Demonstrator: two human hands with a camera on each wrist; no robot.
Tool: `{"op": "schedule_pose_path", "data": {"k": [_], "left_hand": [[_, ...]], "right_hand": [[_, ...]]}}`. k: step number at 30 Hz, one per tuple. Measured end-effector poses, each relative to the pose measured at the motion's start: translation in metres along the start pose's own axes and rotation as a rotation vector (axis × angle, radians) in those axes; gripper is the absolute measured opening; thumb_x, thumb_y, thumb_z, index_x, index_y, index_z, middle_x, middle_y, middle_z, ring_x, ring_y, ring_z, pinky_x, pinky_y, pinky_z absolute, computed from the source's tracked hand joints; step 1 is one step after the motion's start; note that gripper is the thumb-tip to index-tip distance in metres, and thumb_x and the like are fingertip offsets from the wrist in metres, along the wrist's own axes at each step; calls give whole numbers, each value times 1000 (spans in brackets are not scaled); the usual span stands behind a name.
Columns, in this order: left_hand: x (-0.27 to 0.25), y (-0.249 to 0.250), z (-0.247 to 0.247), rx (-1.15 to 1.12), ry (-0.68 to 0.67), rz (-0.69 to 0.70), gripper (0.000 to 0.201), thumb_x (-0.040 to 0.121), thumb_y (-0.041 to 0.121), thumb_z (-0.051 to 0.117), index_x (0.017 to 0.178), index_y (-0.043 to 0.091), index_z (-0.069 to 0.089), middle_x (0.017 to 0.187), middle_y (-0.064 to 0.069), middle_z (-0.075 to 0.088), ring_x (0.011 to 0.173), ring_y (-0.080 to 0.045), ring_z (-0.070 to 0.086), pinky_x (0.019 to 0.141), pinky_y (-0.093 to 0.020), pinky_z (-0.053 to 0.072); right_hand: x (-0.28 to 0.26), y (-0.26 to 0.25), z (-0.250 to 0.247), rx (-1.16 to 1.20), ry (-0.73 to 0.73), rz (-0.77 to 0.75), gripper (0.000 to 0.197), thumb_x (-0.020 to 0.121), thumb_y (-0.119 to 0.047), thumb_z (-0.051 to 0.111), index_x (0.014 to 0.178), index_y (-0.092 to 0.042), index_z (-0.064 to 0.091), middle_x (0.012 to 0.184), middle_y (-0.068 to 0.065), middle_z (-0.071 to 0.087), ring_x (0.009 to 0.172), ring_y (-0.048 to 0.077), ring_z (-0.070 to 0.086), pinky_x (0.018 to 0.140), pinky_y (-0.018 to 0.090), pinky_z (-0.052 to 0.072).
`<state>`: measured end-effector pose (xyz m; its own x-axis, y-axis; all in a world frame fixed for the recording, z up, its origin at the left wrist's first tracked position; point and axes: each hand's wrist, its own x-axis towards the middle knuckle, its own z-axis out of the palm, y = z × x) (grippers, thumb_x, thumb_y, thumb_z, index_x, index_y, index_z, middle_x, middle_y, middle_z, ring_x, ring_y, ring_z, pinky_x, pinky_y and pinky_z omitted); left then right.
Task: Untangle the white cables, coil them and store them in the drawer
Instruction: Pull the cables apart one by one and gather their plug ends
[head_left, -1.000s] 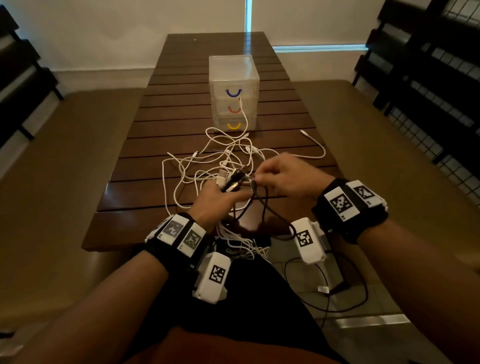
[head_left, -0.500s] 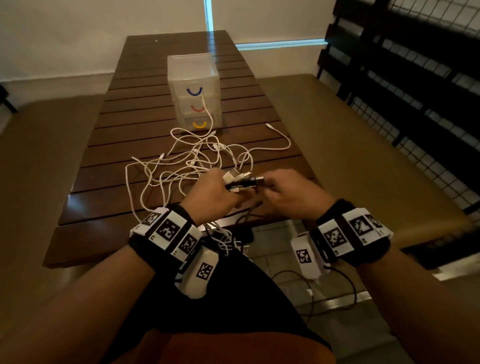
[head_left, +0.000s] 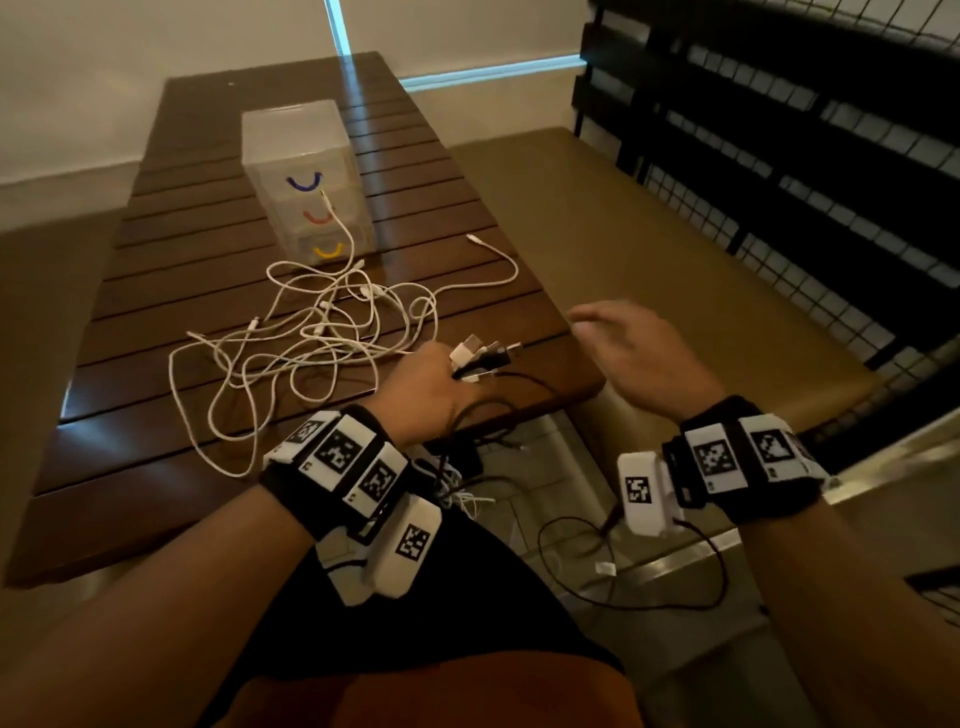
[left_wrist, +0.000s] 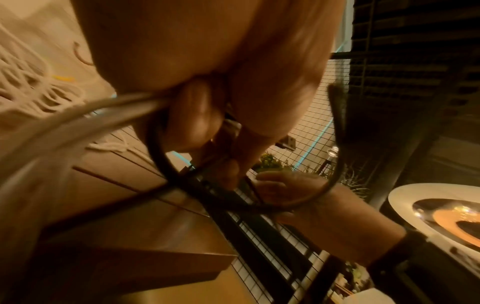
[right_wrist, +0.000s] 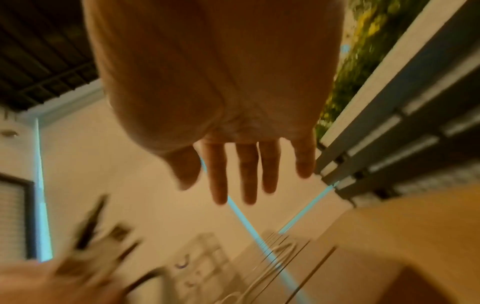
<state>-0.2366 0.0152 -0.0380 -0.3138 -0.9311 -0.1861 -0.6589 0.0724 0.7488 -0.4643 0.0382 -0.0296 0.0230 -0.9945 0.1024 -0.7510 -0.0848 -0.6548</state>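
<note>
Dim worktop (head_left: 156, 270) holds tangled white cables (head_left: 311, 332); left hand (head_left: 426, 384) grips several plugs (head_left: 483, 353), right hand (head_left: 639, 353) hovers spread, so tugging could tighten knots.

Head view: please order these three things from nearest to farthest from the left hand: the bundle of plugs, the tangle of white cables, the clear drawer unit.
1. The bundle of plugs: held in the left hand itself, sticking out toward the right.
2. The tangle of white cables: on the table, just beyond and left of the hand.
3. The clear drawer unit: farther back on the table, behind the tangle.
</note>
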Motion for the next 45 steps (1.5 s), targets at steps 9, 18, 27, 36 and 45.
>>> {"op": "schedule_pose_path", "data": {"k": [9,18,27,36,45], "left_hand": [[-6,16,6,-97,-238,-2,25,88,31,67,68,17,64,54,5,60,49,-8,52,49,-23,40],[0,30,34,29,-211,29,25,87,30,67,81,6,71,65,-9,66,56,-16,57,53,-25,42],[12,31,38,-230,-9,-20,14,94,2,54,101,2,66,77,7,64,60,5,61,55,-6,45],[20,46,64,-506,-92,-142,24,102,15,42,86,11,60,63,-2,42,41,-3,37,42,-20,29],[21,57,71,-559,-241,-137,27,104,25,38,86,11,53,56,2,34,39,-5,31,42,-20,29]], "right_hand": [[-11,27,6,221,-16,57,30,100,-15,48,73,-17,62,62,-2,55,51,-2,49,55,15,38],[-30,44,29,248,-221,20,16,94,-12,57,103,-17,69,99,0,64,90,7,57,79,17,42],[-40,136,44,-88,-400,623,48,91,-28,65,136,-14,52,137,11,55,123,27,52,100,36,41],[-45,86,38,643,-388,239,68,87,7,60,130,-43,43,128,-15,51,112,2,57,89,20,51],[-34,69,47,781,-132,86,47,93,-4,57,128,-36,52,114,3,65,94,16,63,80,31,54]]}}
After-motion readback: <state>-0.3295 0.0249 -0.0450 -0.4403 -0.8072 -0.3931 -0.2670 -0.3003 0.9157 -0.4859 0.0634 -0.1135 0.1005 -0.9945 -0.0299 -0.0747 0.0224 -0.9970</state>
